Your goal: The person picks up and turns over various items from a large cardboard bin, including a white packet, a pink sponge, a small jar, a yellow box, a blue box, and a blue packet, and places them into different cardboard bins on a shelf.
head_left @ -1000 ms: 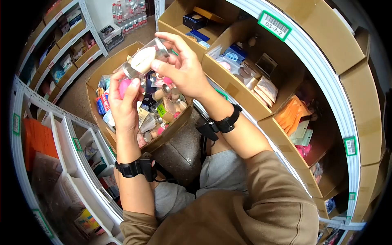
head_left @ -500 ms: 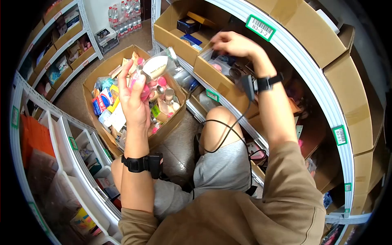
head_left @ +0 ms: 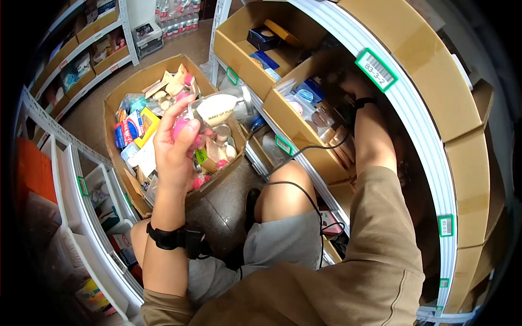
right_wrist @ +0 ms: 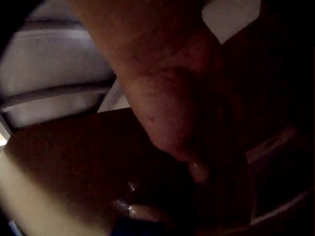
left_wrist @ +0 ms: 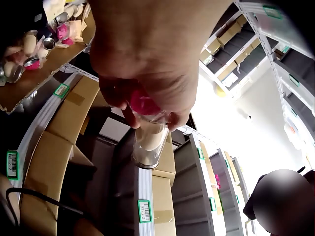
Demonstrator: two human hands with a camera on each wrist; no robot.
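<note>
In the head view the left hand (head_left: 176,144) grips a clear cylinder holding a cream puff marked "MAKE UP PUFF" (head_left: 216,110), with a pink item (head_left: 182,127) in the same grasp. The left wrist view has the fingers of that hand (left_wrist: 147,93) around the pink item (left_wrist: 143,102) and the clear cylinder (left_wrist: 149,142). Deep inside a shelf carton (head_left: 304,130) reaches the right hand (head_left: 353,84), dim in shadow. In the right wrist view the right hand (right_wrist: 167,108) is very dark, its fingers mostly hidden, above a pale object (right_wrist: 147,213).
A large open carton (head_left: 122,98) full of puffs, bottles and packets stands on the floor before the knees. Shelf cartons line the right side under the B3-3-2 label (head_left: 376,70). White bins (head_left: 103,239) stand at left. A black cable crosses above the right knee.
The right hand has let go of the cylinder and moved right, over the shelf carton and then deep into it. The left hand still holds the cylinder, now slightly lower.
</note>
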